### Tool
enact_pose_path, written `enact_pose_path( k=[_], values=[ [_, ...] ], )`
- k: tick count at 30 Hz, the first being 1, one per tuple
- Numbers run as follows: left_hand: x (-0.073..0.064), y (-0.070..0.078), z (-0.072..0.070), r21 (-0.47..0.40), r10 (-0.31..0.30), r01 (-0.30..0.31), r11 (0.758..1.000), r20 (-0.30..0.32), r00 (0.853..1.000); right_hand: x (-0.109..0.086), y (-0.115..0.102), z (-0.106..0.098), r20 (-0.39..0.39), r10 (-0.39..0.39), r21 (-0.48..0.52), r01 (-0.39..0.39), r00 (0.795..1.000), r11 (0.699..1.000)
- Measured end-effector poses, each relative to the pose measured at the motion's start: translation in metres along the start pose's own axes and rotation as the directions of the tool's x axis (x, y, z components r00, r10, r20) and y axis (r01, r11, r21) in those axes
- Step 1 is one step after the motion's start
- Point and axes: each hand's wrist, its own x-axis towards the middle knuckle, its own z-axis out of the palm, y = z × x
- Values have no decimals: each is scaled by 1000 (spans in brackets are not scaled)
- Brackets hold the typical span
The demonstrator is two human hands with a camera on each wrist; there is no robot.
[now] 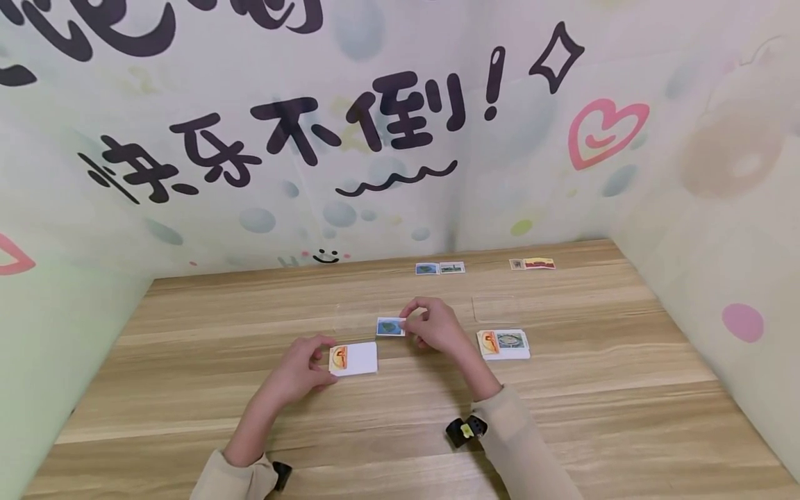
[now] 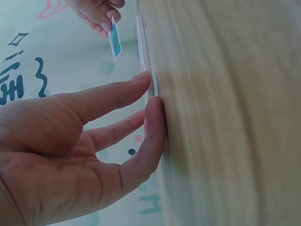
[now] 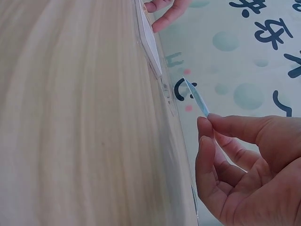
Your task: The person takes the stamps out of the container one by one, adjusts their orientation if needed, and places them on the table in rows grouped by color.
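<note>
Pinching a card point(image 1: 389, 326) by one edge, likely baring its picture, the right hand point(image 1: 439, 329) is holding it above the middle of the bench point(image 1: 412, 403); nearer the front edge, the left hand point(image 1: 298, 369) is grasping a stack point(image 1: 360, 358), probably steadying it.

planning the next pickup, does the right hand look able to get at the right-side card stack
Probably yes: the right-side card stack lies near the right hand and nothing seems to block the way, though that hand pinches a blue picture card that may need setting down first.
</note>
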Motion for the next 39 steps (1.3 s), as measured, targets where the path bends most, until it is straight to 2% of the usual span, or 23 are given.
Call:
enact_pose_path(
  k=[10, 16, 21, 31, 35, 39],
  values=[
    [0, -2, -1, -8, 2, -2, 1000, -3, 1000, 0, -2, -2, -1, 0, 15, 0, 1000, 1000],
    [0, -4, -1, -69, -12, 13, 998, 7, 1000, 0, -2, -1, 3, -4, 7, 4, 1000, 1000],
    [0, -4, -2, -97, 4, -2, 995, 22, 1000, 1, -3, -1, 5, -6, 4, 6, 1000, 1000],
    [0, -5, -3, -158, -18, 25, 987, 46, 999, 5, -5, -5, 21, -3, 29, 2, 1000, 1000],
    [1, -6, -2, -156, -22, 28, 987, 43, 999, 6, -5, -7, 28, -9, 33, 8, 1000, 999],
    [1, -5, -2, -103, -7, 9, 995, 22, 1000, 7, -6, -8, 33, -15, 47, 13, 999, 999]
  ],
)
